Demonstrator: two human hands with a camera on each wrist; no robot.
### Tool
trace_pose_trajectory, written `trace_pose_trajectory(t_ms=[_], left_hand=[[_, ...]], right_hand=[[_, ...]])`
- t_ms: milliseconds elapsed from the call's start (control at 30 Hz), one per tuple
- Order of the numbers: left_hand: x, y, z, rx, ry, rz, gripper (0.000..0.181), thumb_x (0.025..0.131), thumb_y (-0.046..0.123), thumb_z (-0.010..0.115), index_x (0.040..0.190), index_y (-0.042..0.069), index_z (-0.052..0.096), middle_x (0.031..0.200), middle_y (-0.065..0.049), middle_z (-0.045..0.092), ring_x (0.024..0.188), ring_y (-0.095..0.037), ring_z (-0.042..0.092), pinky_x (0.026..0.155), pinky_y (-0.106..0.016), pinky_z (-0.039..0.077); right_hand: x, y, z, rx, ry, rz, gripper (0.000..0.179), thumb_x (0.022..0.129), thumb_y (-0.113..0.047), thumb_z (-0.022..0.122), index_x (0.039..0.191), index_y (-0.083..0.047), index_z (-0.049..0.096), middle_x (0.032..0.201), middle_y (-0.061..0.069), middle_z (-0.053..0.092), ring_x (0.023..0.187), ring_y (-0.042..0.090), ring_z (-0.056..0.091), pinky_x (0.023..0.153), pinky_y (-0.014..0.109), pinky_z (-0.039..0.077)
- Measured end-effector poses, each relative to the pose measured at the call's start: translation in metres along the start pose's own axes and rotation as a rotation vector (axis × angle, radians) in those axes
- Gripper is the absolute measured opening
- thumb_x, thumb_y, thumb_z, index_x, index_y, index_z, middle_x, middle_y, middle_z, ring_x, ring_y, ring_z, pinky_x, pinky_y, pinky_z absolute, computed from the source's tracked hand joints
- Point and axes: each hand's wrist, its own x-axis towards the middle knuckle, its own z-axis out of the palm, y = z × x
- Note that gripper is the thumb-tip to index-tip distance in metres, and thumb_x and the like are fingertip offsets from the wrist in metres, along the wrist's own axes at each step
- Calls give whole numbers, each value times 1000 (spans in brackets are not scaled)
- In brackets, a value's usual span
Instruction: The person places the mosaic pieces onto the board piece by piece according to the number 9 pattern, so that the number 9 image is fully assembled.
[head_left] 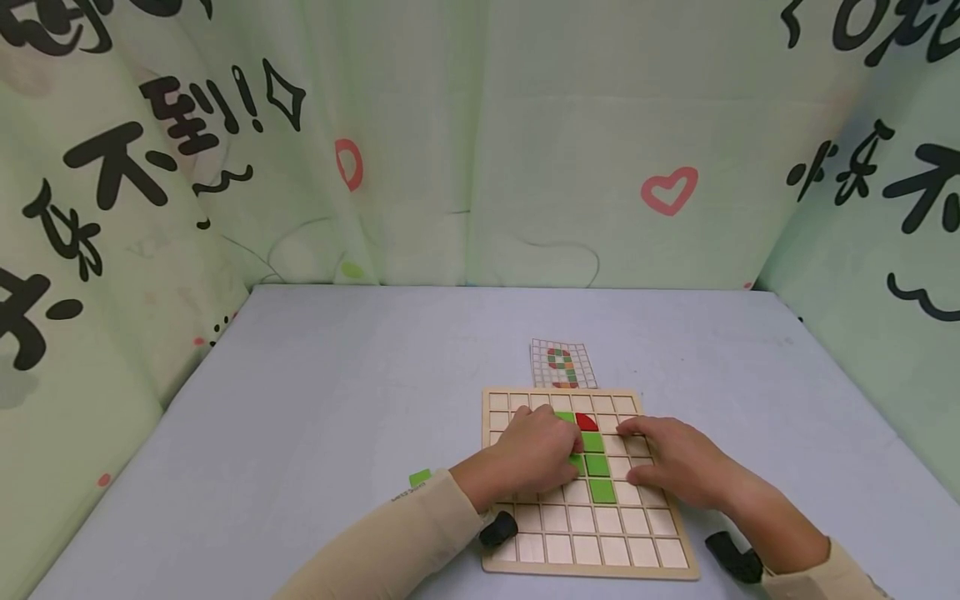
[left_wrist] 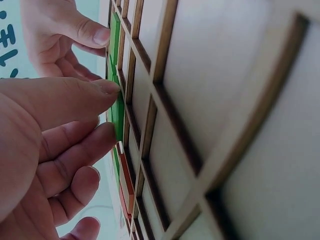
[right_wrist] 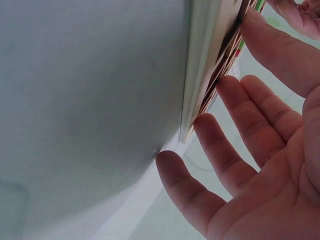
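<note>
A wooden grid board (head_left: 585, 572) lies on the table, with several green square tiles (head_left: 602, 492) and a red rounded tile (head_left: 587, 422) in its cells. My left hand (head_left: 536, 450) is over the board's upper middle. Between its thumb and finger it pinches a green tile (left_wrist: 118, 112) at the grid, seen edge-on in the left wrist view; the head view hides most of this tile behind the hand. On the board's right side, my right hand (head_left: 678, 458) rests with fingers spread. Its fingertips (right_wrist: 204, 122) touch the board's edge and grid, holding no tile.
Behind the board lies a gridded pattern card (head_left: 540, 367) with a coloured figure, its lower edge at the board's frame. Another green tile (head_left: 420, 477) is on the table (head_left: 337, 383) left of the board, partly behind my left sleeve (head_left: 405, 533). Printed curtains (head_left: 562, 150) surround the table.
</note>
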Motion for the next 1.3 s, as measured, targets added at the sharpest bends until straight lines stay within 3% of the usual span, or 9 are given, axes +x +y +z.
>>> trace_pose_trajectory(t_ms=[633,1300], left_hand=[[-6,3,-9,-35,-15,-11,20,89,33,76,108,28,77,92,20,66,81,-7,46,74,-27,37],[-27,-13,-20,-77,61,25,22,87,32,78,107,22,77,90,16,68,81,-7,48,75,-27,39]], right_hand=[[0,1,0,2,-1,12,56,80,-22,83,128,-4,61,128,14,62,121,42,53,97,58,42],[0,1,1,0,-3,9,57,81,-23,83,129,-3,61,128,15,62,122,43,53,97,59,41]])
